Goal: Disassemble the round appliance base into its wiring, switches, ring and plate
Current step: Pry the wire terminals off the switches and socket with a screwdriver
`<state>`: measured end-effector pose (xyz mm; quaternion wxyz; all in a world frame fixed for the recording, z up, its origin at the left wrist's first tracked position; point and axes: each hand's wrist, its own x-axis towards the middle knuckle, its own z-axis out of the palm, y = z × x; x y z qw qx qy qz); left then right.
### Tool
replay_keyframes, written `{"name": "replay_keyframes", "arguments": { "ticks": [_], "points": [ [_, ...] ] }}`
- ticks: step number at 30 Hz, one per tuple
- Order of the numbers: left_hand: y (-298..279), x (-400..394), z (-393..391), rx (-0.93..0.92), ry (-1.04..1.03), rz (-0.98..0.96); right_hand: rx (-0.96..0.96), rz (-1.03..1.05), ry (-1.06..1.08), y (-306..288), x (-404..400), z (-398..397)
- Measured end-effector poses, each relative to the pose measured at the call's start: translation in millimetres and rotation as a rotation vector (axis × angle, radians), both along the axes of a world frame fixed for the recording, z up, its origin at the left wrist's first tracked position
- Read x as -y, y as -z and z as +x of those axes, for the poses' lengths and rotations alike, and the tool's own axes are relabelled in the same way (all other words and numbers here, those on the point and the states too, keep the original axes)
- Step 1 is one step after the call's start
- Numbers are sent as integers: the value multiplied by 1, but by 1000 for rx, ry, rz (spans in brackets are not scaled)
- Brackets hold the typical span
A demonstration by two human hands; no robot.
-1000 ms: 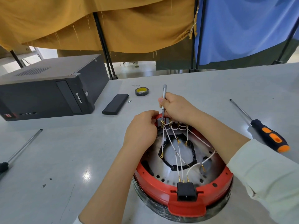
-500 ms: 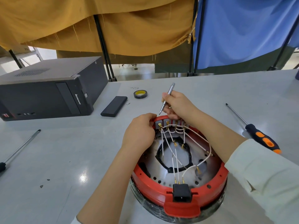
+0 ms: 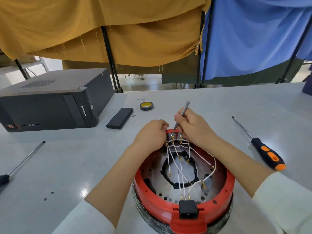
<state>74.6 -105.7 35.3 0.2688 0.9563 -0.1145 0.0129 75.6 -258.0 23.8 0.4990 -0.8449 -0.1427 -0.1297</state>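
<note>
The round appliance base, with its red ring (image 3: 228,181) around a metal plate (image 3: 152,173), sits at the near table edge. White wires (image 3: 181,171) with gold terminals run from a black socket (image 3: 187,210) at the front to the switch block (image 3: 174,135) at the far rim. My left hand (image 3: 152,133) grips the far rim beside the switches. My right hand (image 3: 192,128) holds a slim grey screwdriver (image 3: 183,113) like a pen, its tip down at the switch block.
A black and orange screwdriver (image 3: 265,153) lies right of the base. A long screwdriver (image 3: 22,163) lies at the left. A black computer case (image 3: 50,102), a flat black box (image 3: 119,118) and a tape roll (image 3: 146,106) stand farther back.
My right hand has tilted the grey screwdriver from upright to slanting right and shifted its tip along the switch block. My left hand has stayed on the far rim.
</note>
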Motion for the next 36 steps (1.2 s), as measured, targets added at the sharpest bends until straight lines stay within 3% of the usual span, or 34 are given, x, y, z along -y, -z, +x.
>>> {"name": "replay_keyframes", "arguments": {
  "ticks": [29,36],
  "points": [
    [22,-3,5,95,-13,96,122,-239,-28,5,-5,-2],
    [20,-2,4,92,-13,91,-89,-242,49,-6,-12,20]
  ]
}}
